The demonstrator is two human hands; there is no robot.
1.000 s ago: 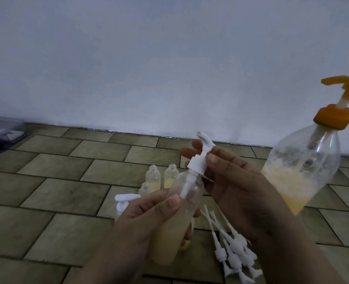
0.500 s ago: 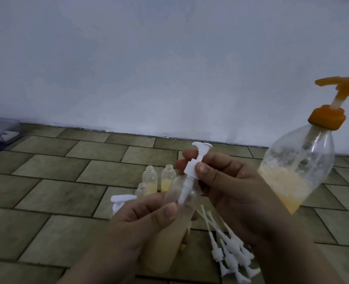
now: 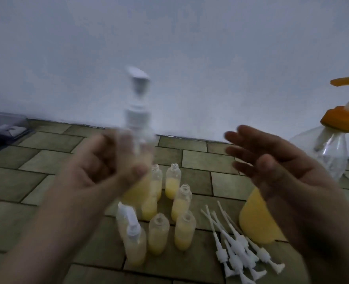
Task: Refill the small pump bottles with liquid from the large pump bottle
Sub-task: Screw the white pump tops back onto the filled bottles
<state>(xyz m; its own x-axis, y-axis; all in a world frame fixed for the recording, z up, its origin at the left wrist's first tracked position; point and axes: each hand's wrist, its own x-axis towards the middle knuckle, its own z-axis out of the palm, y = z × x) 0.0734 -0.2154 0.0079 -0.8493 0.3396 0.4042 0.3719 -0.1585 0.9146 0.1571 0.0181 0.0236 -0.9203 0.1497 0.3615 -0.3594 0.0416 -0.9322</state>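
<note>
- Yellow-filled small bottle (image 3: 137,160), pump on, is gripped upright by the left hand (image 3: 99,171) at frame centre; blur hints at a slipping risk.
- Right hand (image 3: 272,173) hangs released beside it.
- Uncapped bottles (image 3: 181,201) below on the floor (image 3: 26,181) could topple and spill.
- Loose pumps (image 3: 239,249) lie lower right, near the large bottle (image 3: 323,160).

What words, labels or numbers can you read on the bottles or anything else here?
None can be read.
Big pump bottle: clear plastic, no label shows.
Small bottles: no labels.
Bottle held in the left hand: motion-blurred.
Box at far left: too blurred to tell.
</note>
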